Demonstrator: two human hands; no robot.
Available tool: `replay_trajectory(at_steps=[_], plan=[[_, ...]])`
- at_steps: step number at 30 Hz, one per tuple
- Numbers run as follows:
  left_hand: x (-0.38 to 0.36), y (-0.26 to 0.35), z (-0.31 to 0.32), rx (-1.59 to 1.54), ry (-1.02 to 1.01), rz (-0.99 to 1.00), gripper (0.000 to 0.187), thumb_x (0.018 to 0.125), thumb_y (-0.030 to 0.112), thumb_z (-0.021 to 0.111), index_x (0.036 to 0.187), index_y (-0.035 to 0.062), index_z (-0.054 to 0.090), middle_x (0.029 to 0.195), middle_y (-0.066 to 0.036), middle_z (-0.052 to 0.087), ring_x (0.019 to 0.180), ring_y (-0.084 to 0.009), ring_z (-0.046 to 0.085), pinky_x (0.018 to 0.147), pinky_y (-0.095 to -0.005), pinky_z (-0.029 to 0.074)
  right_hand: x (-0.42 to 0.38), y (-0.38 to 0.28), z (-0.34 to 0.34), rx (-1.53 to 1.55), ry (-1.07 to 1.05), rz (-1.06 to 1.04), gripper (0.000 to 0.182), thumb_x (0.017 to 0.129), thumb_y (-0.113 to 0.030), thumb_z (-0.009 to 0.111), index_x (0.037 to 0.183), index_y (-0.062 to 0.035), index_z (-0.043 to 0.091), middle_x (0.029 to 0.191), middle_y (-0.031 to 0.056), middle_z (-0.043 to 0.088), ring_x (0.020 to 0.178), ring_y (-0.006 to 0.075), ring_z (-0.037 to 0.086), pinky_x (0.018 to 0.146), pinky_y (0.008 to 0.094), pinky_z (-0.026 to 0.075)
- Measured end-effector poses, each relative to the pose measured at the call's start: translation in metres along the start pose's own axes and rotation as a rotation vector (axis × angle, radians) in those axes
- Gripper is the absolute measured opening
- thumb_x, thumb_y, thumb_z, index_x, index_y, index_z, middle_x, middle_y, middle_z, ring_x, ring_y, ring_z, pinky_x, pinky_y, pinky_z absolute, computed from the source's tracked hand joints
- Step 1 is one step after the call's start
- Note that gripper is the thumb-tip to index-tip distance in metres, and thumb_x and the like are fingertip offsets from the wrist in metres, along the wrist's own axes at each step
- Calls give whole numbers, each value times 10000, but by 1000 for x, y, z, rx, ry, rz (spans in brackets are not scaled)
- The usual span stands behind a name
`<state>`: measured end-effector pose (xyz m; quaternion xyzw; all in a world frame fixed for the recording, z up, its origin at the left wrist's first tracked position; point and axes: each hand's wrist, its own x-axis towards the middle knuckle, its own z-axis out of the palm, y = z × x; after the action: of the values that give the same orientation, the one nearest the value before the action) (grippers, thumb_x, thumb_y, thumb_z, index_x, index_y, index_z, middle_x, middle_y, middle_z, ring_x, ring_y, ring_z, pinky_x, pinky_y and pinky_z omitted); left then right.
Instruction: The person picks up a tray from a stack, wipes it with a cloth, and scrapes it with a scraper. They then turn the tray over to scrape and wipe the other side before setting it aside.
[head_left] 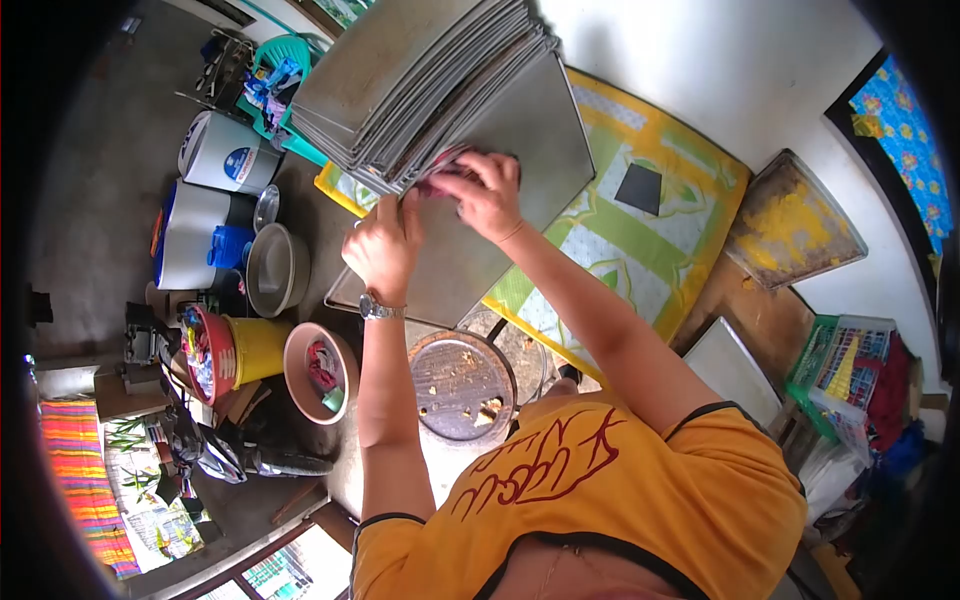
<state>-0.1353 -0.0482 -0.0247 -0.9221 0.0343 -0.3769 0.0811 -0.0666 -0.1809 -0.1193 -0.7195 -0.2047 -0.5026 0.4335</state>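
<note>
A tall stack of thin metal trays (430, 90) leans at the top of the view, its many edges facing me. Beneath it lies a larger flat metal tray (540, 150). My left hand (385, 245), with a wristwatch on the wrist, is at the stack's near corner, its fingers closed; what they pinch is hidden. My right hand (487, 195) is just to the right, fingers curled on a crumpled reddish cloth (450, 160) against the tray edges. Both hands' fingertips nearly meet there.
The table wears a green and yellow cloth (640, 270) with a small dark square (639, 189) on it. A yellow-stained tray (795, 225) leans by the wall. A round stool (462, 385) stands below; basins and a pink tub (320, 410) are at left.
</note>
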Motion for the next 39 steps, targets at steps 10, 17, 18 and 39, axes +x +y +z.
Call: replay_trajectory(at_steps=[10, 17, 18, 39], plan=[[-3, 9, -4, -16, 78, 0, 301, 851, 402, 679, 687, 158, 615, 526, -53, 575, 399, -263, 526, 447, -354, 408, 56, 98, -11, -256, 279, 428, 384, 777, -19, 595, 1090, -223, 687, 1115, 59, 583, 995, 303, 518, 890, 424, 408], [-4, 10, -7, -27, 60, -13, 296, 854, 410, 676, 710, 156, 631, 531, -56, 584, 413, -262, 541, 461, -354, 412, -2, 112, -31, -264, 147, 787, 409, 877, -79, 540, 1251, -237, 591, 1117, 96, 590, 1013, 342, 560, 865, 457, 454], [-4, 9, -6, -26, 57, -15, 297, 853, 411, 677, 708, 156, 631, 531, -58, 585, 416, -263, 544, 461, -354, 414, -22, 113, -30, -255, 156, 869, 392, 893, -101, 524, 1258, -232, 586, 1128, 105, 591, 1036, 344, 562, 870, 461, 455], [2, -3, 12, 60, 79, 11, 362, 860, 432, 659, 645, 172, 527, 464, -22, 542, 375, -237, 526, 420, -357, 419, -210, -100, -24, 766, -396, 1831, 301, 1030, -256, 260, 978, -32, 454, 659, 135, 538, 387, 214, 503, 319, 355, 414]])
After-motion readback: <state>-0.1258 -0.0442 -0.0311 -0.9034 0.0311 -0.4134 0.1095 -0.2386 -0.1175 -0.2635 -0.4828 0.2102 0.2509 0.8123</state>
